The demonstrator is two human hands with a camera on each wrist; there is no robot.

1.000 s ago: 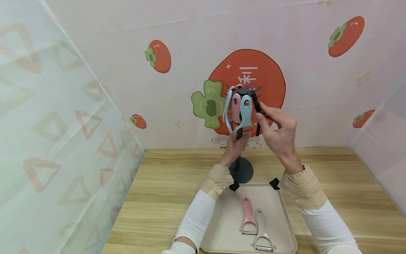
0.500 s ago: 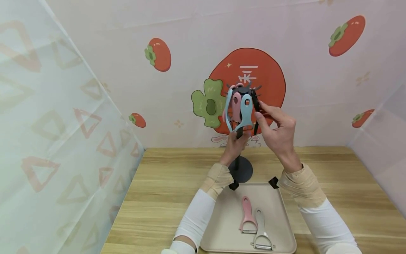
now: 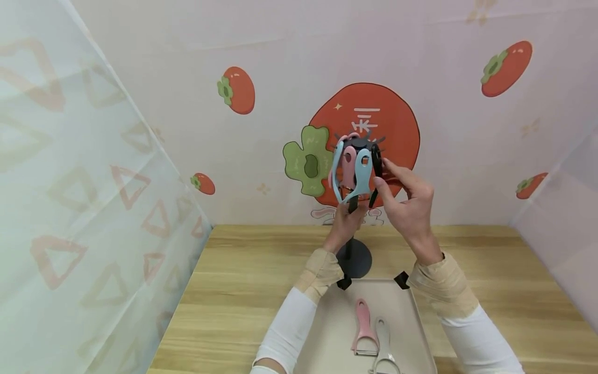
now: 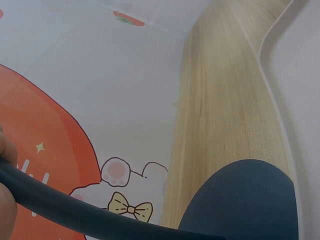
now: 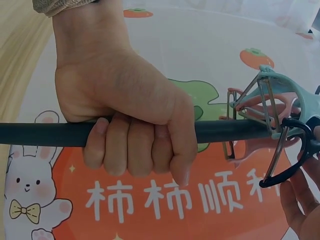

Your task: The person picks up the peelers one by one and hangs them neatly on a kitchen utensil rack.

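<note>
In the head view a dark stand (image 3: 358, 143) with spoke-like hooks carries several peelers, among them a light blue peeler (image 3: 364, 169) and a pink peeler (image 3: 348, 167). My left hand (image 3: 345, 224) grips its pole below them; the right wrist view shows these fingers wrapped round the dark pole (image 5: 40, 134). On the right side of the hooks hangs a black peeler (image 3: 376, 158), its handle top up against the rack. Thumb and fingertips of my right hand (image 3: 415, 206) pinch that black peeler. Its curved blade frame (image 5: 301, 159) points down the pole in the right wrist view.
A round black base (image 3: 357, 259) stands on the wooden table (image 3: 252, 280). In front of it, a beige tray (image 3: 322, 337) holds a pink peeler (image 3: 363, 322) and a grey peeler (image 3: 383, 337). Black clips (image 3: 402, 280) sit at the tray's far corners. A printed cloth wall rises behind.
The black peeler's lower end has swung left toward the pole, with my right hand's fingers following slightly. My left hand keeps its grip. The head view has tilted up a little.
</note>
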